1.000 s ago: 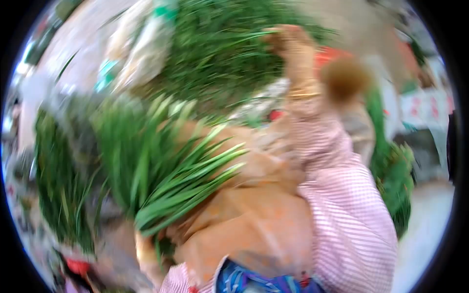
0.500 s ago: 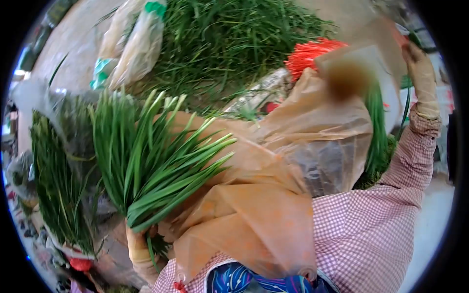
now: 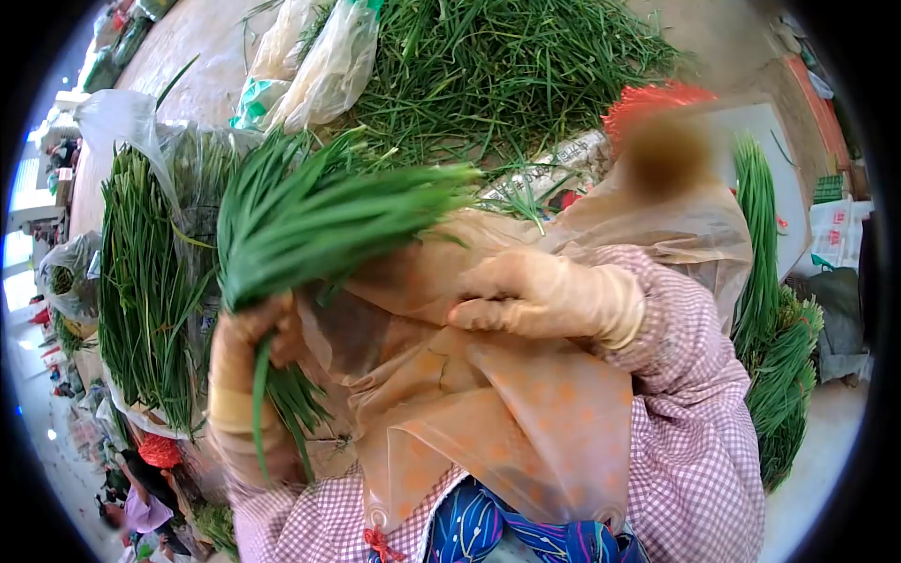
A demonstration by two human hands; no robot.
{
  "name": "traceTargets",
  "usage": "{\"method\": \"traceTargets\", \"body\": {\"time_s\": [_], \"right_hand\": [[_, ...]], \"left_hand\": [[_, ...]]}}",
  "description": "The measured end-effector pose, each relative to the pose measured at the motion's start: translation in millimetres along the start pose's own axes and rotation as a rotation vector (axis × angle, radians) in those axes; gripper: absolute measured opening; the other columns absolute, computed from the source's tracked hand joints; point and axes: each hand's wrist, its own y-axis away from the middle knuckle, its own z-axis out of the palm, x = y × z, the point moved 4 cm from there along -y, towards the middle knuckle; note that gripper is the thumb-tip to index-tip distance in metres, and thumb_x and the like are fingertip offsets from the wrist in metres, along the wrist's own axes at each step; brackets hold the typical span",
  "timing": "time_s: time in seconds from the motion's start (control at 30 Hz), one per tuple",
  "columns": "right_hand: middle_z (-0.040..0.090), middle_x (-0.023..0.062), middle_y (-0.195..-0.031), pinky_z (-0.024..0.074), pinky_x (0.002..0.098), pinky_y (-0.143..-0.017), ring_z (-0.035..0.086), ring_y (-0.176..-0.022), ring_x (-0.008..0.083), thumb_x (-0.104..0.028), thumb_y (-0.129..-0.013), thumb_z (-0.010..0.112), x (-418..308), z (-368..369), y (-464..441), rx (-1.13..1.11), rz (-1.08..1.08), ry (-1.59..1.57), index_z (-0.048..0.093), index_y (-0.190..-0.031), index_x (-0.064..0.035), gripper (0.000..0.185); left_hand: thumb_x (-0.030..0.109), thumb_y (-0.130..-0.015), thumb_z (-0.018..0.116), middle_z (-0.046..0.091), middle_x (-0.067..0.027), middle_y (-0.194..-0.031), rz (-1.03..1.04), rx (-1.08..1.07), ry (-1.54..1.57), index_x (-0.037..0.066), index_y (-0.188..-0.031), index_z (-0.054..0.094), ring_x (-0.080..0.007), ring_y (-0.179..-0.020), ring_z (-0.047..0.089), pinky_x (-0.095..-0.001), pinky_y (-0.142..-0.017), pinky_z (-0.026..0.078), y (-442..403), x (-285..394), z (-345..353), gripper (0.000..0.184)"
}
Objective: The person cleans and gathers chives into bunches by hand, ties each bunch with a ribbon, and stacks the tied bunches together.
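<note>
A green bunch in the left hand, with print around it too small to read

The left hand's fingers are clamped around one end of the green bunch. Its long leaves rise above the fist and bend over toward the right, blurred at the far end; a few hang below the fingers. The right hand is over the tan apron, fingers curled; I cannot tell whether they pinch anything.

Beyond the right fingers lies a white sack with dark print, too small to make out, near a bundle of red strings. Farther off, past both hands, is a pile of loose leaves. Well to the right of the right fingers, a white bag carries red marks like writing, also unreadable.
</note>
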Motion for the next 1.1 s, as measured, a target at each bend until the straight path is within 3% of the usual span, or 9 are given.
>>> {"method": "traceTargets", "body": {"time_s": [0.1, 0.3, 0.33, 0.5, 0.63, 0.7, 0.9, 0.97, 1.1], "right_hand": [[0.064, 0.02, -0.087, 0.0485, 0.0424, -0.077, 0.061, -0.085, 0.037, -0.027, -0.09, 0.055, 19.4, 14.7, -8.4, 0.101, -0.124, 0.061, 0.064, -0.098, -0.0025, 0.027], [0.067, 0.016, -0.101, 0.0495, 0.0382, -0.085, 0.063, -0.094, 0.0312, -0.026, -0.088, 0.054, 187.3, -95.1, -19.1, 0.752, 0.624, 0.216, 0.065, -0.106, -0.007, 0.028], [0.067, 0.0155, -0.088, 0.0533, 0.0384, -0.066, 0.065, -0.072, 0.0244, -0.027, -0.09, 0.051, 221.5, -99.1, -20.5, 0.728, 0.751, 0.228, 0.062, -0.108, -0.0057, 0.03], [0.065, 0.0192, -0.106, 0.0484, 0.0405, -0.088, 0.063, -0.1, 0.032, -0.027, -0.085, 0.056, 334.1, -36.5, -24.4, 0.263, 1.101, 0.439, 0.067, -0.105, -0.0061, 0.031], [0.062, 0.0184, -0.114, 0.0467, 0.042, -0.091, 0.06, -0.106, 0.0339, -0.029, -0.082, 0.061, 371.2, -9.5, -11.5, 0.118, 1.224, 0.526, 0.066, -0.111, -0.0074, 0.036], [0.063, 0.0185, -0.112, 0.047, 0.0409, -0.089, 0.062, -0.102, 0.0326, -0.029, -0.082, 0.061, 424.9, -18.8, -0.9, 0.455, 1.204, 0.372, 0.067, -0.108, -0.0072, 0.034], [0.067, 0.0083, -0.075, 0.0467, 0.0333, -0.067, 0.06, -0.068, 0.0193, -0.037, -0.088, 0.059, 280.0, -102.3, -19.2, 1.032, 0.755, 0.153, 0.068, -0.093, -0.0047, 0.034], [0.065, 0.0188, -0.089, 0.0482, 0.0397, -0.075, 0.062, -0.083, 0.0371, -0.038, -0.092, 0.05, 256.8, -126.7, -16.7, 1.137, 0.633, 0.148, 0.066, -0.101, -0.0083, 0.035], [0.065, 0.0074, -0.074, 0.049, 0.0277, -0.059, 0.061, -0.062, 0.0142, -0.022, -0.092, 0.058, 163.2, -144.4, 4.0, 1.349, 0.123, -0.146, 0.058, -0.107, -0.0041, 0.023]], "left_hand": [[0.021, -0.086, 0.064, 0.043, -0.0049, -0.047, 0.151, 0.052, -0.05, 0.005, -0.069, 0.052, -0.014, -0.035, 0.038, -0.0263, -0.035, 0.027, -12.7, 56.1, 24.5, 0.026], [0.017, -0.084, 0.064, 0.042, -0.0021, -0.05, 0.277, 0.033, -0.102, 0.005, -0.076, 0.054, -0.0098, -0.038, 0.036, -0.0238, -0.038, 0.026, -20.0, 77.1, 22.3, 0.017], [0.018, -0.082, 0.066, 0.043, -0.0025, -0.05, 0.255, 0.088, -0.197, 0.004, -0.078, 0.054, -0.0102, -0.037, 0.037, -0.0237, -0.037, 0.026, -22.5, 68.4, 19.4, 0.018], [0.006, -0.074, 0.068, 0.048, -0.0063, -0.054, 0.069, -0.051, 0.02, 0.001, -0.102, 0.056, -0.0141, -0.034, 0.04, -0.0262, -0.032, 0.027, -28.5, 15.5, 0.1, 0.031], [0.004, -0.073, 0.067, 0.046, -0.0071, -0.054, 0.065, 0.139, 0.034, -0.003, -0.105, 0.054, -0.0152, -0.033, 0.039, -0.0262, -0.032, 0.028, -19.7, -5.0, -9.5, 0.035], [0.004, -0.073, 0.067, 0.046, -0.0078, -0.054, 0.112, 0.127, 0.116, -0.003, -0.101, 0.054, -0.0157, -0.033, 0.039, -0.0264, -0.032, 0.027, -19.6, -10.0, -15.1, 0.031], [0.003, -0.075, 0.067, 0.047, -0.0068, -0.057, 0.04, 0.139, 0.138, -0.001, -0.093, 0.056, -0.0153, -0.036, 0.04, -0.0264, -0.033, 0.027, -28.8, -18.0, -13.8, 0.021], [0.003, -0.076, 0.067, 0.047, -0.0057, -0.057, 0.104, 0.128, 0.288, 0.001, -0.094, 0.057, -0.0137, -0.036, 0.039, -0.0254, -0.034, 0.027, -27.2, -13.4, -0.3, 0.021], [0.0, -0.074, 0.066, 0.049, -0.0059, -0.061, 0.161, 0.136, 0.318, 0.002, -0.098, 0.055, -0.0122, -0.036, 0.038, -0.024, -0.034, 0.028, -26.3, -21.4, -1.2, 0.026]]}}
